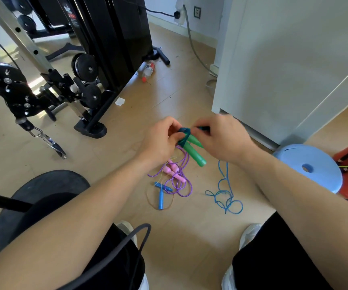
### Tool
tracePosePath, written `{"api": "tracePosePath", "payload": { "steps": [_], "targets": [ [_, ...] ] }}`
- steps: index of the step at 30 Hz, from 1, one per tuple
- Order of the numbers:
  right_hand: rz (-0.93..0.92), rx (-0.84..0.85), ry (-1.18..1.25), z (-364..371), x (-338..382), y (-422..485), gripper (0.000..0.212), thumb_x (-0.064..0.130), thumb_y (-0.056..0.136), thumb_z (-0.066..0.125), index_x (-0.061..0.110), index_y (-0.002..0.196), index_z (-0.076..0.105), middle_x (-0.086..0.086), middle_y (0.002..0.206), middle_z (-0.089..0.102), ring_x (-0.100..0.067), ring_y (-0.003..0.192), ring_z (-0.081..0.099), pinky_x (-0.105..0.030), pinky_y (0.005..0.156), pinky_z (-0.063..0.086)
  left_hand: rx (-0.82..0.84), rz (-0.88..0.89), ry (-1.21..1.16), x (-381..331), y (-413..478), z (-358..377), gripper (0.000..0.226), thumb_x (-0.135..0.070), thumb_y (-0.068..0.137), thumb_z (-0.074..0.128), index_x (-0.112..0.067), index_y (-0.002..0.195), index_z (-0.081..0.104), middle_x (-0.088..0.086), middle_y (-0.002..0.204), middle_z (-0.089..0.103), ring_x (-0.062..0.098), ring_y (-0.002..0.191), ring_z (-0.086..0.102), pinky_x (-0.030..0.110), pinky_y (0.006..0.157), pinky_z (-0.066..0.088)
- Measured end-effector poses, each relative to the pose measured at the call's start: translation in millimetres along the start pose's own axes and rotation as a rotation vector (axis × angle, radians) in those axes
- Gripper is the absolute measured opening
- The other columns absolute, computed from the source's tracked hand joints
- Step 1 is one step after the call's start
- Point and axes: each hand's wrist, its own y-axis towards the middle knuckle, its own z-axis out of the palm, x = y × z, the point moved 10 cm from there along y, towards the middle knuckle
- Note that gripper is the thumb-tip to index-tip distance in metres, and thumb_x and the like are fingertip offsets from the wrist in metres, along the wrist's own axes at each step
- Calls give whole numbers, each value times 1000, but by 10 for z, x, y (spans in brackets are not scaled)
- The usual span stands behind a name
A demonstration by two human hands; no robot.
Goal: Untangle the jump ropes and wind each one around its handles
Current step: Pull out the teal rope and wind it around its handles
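Note:
My left hand (160, 141) grips the top of two green handles (194, 151), which point down and to the right above the floor. A dark teal rope (184, 135) is wound around their upper ends. My right hand (221, 139) pinches a stretch of that teal rope beside the handles. On the floor below lie pink handles (174, 171) with a tangled purple rope (181, 183), blue handles (161, 194) with a thin brownish rope, and a loose blue cord (226, 197) in loops.
A black cable gym machine (89, 59) stands at the left, with a plastic bottle (148, 70) near its base. A white cabinet (284, 70) rises at the right. A light blue stool (313, 166) sits beside it. A black round seat (39, 201) is by my left leg.

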Motion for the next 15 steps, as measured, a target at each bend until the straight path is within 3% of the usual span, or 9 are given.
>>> {"api": "tracePosePath", "payload": {
  "steps": [3,7,10,13,15],
  "targets": [
    [63,29,108,-56,-292,81,10,33,90,64,29,86,72,12,66,58,-17,72,55,-29,66,45,106,-7,-175,-69,-16,40,28,3,88,66,-24,80,58,4,80,67,21,74,68,41,73,60],
    [48,77,301,17,-414,122,9,30,87,73,27,79,71,12,69,63,-1,63,53,-19,63,41,274,-39,-413,-166,-85,96,19,9,92,59,-9,86,59,5,79,67,6,65,67,24,64,59],
    [88,138,479,88,-502,121,14,26,90,72,25,76,70,13,59,57,-2,54,46,-21,58,39,279,-101,-578,-147,-88,53,16,8,94,54,-6,88,59,0,77,70,7,66,68,22,63,58],
    [173,231,631,300,-578,57,16,14,94,64,17,80,72,4,56,57,-17,55,46,-29,55,41,227,-170,-742,-105,-78,8,12,4,96,52,-5,92,58,3,83,69,8,69,68,22,65,57],
    [230,289,666,506,-543,-21,23,24,99,58,17,82,71,-2,61,57,-19,55,46,-31,55,42,170,-209,-823,-72,-73,-26,12,2,97,51,-6,94,59,4,83,68,8,69,68,21,65,57]
  ]
}}
